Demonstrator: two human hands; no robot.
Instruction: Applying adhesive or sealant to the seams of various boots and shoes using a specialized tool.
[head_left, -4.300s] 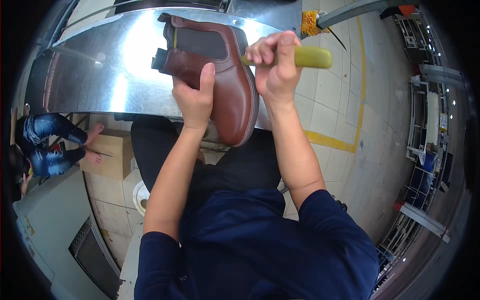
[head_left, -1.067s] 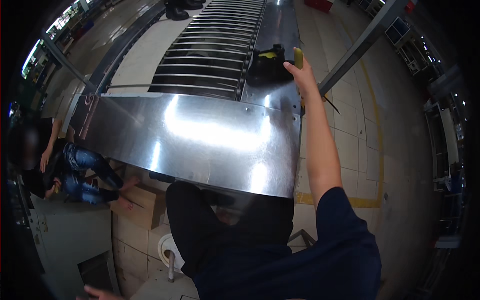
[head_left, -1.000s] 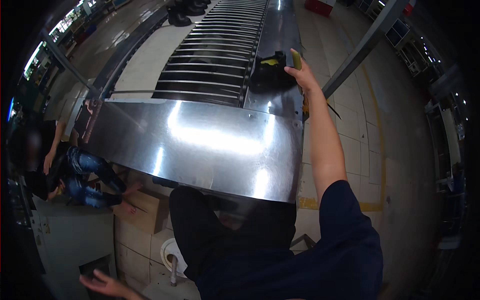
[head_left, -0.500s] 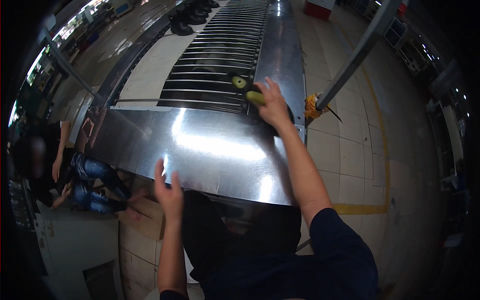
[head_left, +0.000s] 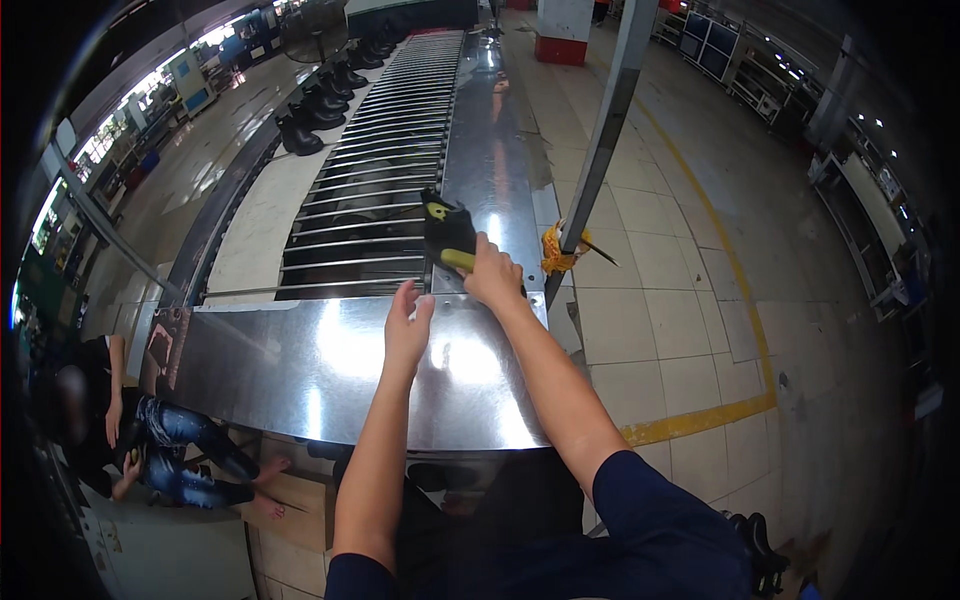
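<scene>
Over the right end of the metal plate, my right hand point(head_left: 494, 272) is closed around a black boot-like piece point(head_left: 447, 228) with yellow-green parts. Its black end reaches out over the right side of the roller conveyor point(head_left: 365, 205). My fingers hide part of the piece, so its exact kind is hard to make out. Beside it to the left, my left hand point(head_left: 406, 328) is raised above the shiny metal plate point(head_left: 260, 350), holding nothing, fingers and thumb apart.
Several black boots point(head_left: 312, 108) stand along the conveyor's left side. A slanted metal post point(head_left: 605, 130) with yellow wrapping point(head_left: 556, 250) rises at the right. Another person point(head_left: 190, 360) sits at the lower left, near a cardboard sheet point(head_left: 295, 510). More dark footwear point(head_left: 762, 550) is at the lower right.
My view has tilted up, showing more of the conveyor and boots. My left hand has moved forward and right, nearer the right hand, which still holds the black piece.
</scene>
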